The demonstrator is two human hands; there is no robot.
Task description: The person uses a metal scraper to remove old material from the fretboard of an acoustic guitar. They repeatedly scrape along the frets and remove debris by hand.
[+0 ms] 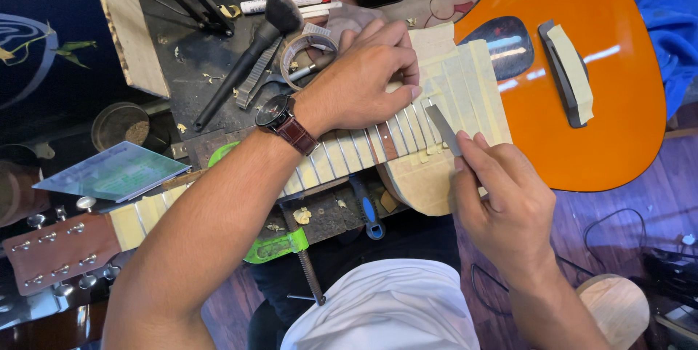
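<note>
An orange guitar (582, 103) lies flat on the tabletop (189, 81). Its long neck (342, 157) runs from the wooden head with silver pegs (58, 248) across to the round body. Pale tape (465, 81) covers the wood around the end of the neck, and more pale tape sits between the thin metal bars that cross the neck.

The left hand (363, 77) lies on the neck, right where the neck meets the body. Its fingers are spread and press down flat, so its grip is not closed around anything. A brown watch (280, 117) is on that wrist.

The right hand (498, 197) is on the near side of the neck, close to the person. Its grip pinches a small flat metal tool (442, 128), maybe a file, but it is hard to tell. The tool points up and away from this hand, toward the neck, and its tip seems to touch the taped part. The tool lies slanted across the neck, not along it. The right hand is the one nearer the tool's working spot.

Behind the neck lie a black brush (254, 45) and a white marker with a red cap (291, 0).
</note>
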